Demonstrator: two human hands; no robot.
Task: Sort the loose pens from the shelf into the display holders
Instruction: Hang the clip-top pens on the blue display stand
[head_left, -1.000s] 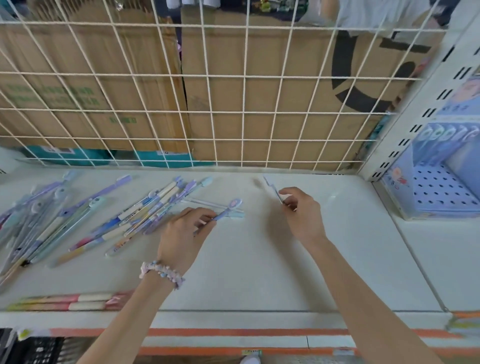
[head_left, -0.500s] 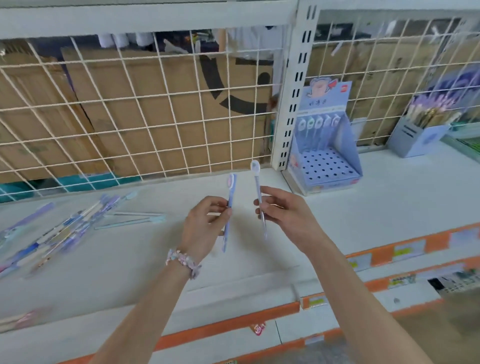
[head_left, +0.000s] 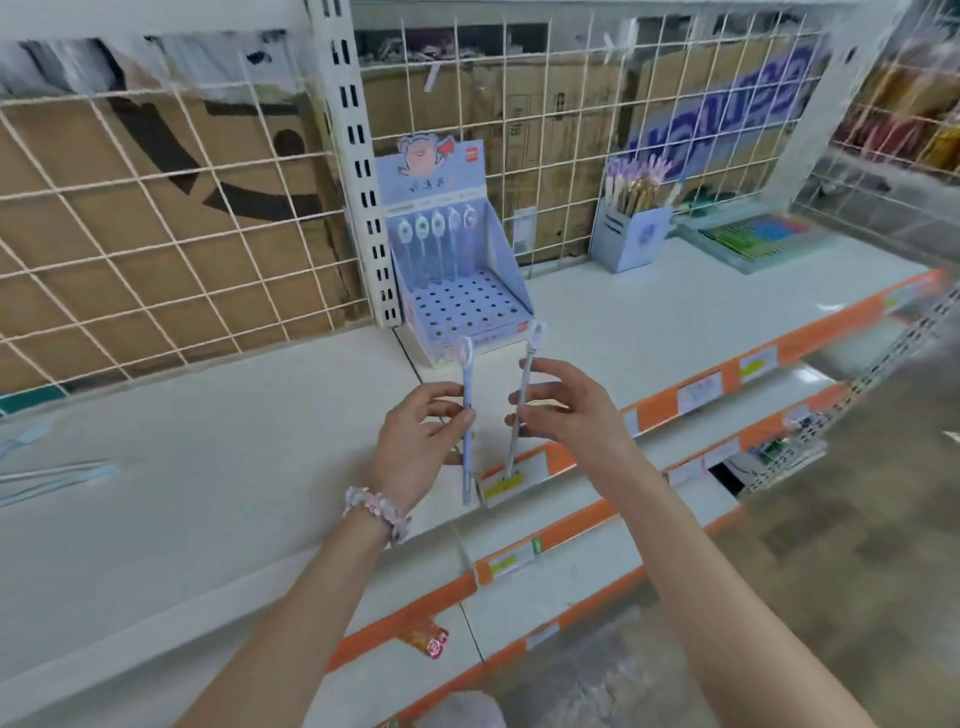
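Observation:
My left hand (head_left: 421, 441) grips a lilac pen (head_left: 467, 457) held upright, its round topper up. My right hand (head_left: 566, 410) pinches a second pale pen (head_left: 524, 384), also upright, a little to the right. Both pens hover over the white shelf (head_left: 208, 493), just in front of the lilac display holder (head_left: 467, 306). That holder has a perforated base and a row of several pens standing along its back. At the far left edge lie a few loose pale-blue pens (head_left: 57, 475).
A white wire grid (head_left: 156, 234) backs the shelf with cardboard boxes behind it, split by a slotted upright post (head_left: 358, 156). A second blue pen box (head_left: 631, 236) stands at the back right beside a flat tray (head_left: 758, 239). Orange-edged lower shelves (head_left: 571, 551) lie below.
Both hands picked a pen up off the shelf and carried them rightward, upright, toward the lilac display holder. The view has swung right, leaving the loose pile off to the left.

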